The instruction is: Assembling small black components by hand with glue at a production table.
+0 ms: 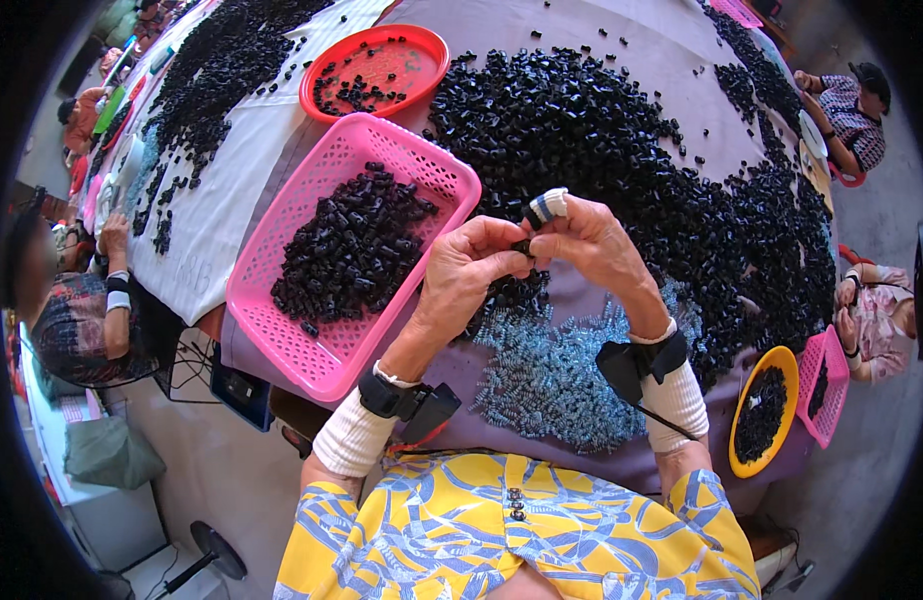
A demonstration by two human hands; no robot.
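Both hands meet above the table's near middle, fingertips almost touching. My left hand (472, 262) pinches a small black plastic piece (523, 247) between thumb and forefinger. From the other side, my right hand (588, 240) closes its thumb and fingers at the same piece; a striped cloth band wraps one of its fingers. Most of the piece is hidden by the fingertips. Below the hands lies a heap of small clear-blue coiled springs (552, 375). Beyond them spreads a large pile of black plastic pieces (572, 130). A pink basket (267, 255) left of my hands holds many black pieces.
A red tray (437, 82) with a few black pieces stands beyond the basket. A yellow tray (739, 440) and another pink basket (834, 390) sit at the right edge. Other people work along both sides, among them a person (82, 320) at left. More black pieces (207, 90) lie far left.
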